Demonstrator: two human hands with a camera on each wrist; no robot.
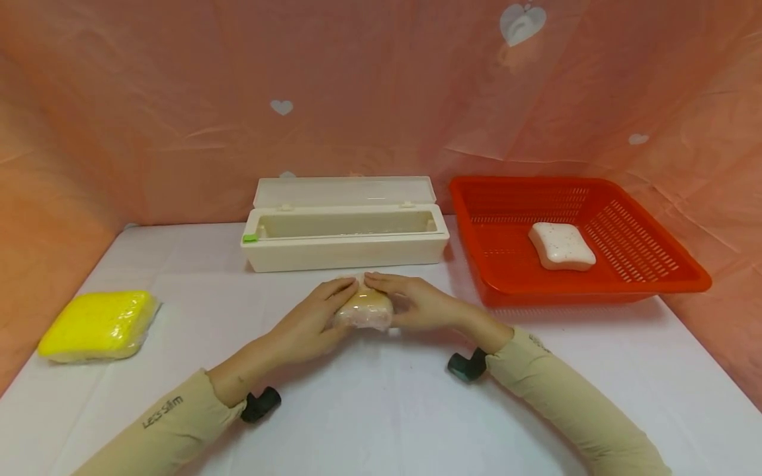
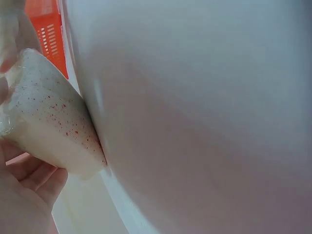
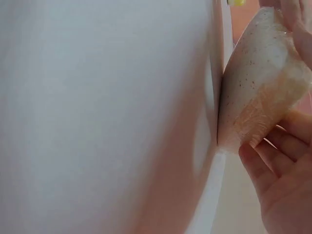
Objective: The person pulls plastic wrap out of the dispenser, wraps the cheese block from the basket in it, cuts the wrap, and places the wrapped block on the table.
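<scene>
A small block in clear plastic wrap (image 1: 364,312), tan on top and pale on its side, sits near the middle of the table between both hands. Red specks dot its pale face in the left wrist view. My left hand (image 1: 312,324) holds its left side, fingertips at the far top edge and thumb lower at the near side. The right hand (image 1: 425,303) grips the opposite side, its fingers reaching over the top corner. In the right wrist view, crinkled film (image 3: 258,114) covers the block, and its lower edge is right at the tabletop.
Behind the hands stands a long white box (image 1: 345,254) with its lid (image 1: 345,192) raised. To the right, a red plastic basket (image 1: 494,281) holds a white speckled block (image 1: 562,246). A yellow wrapped block (image 1: 98,324) lies at the table's left edge. Pink cloth (image 1: 369,86) hangs behind.
</scene>
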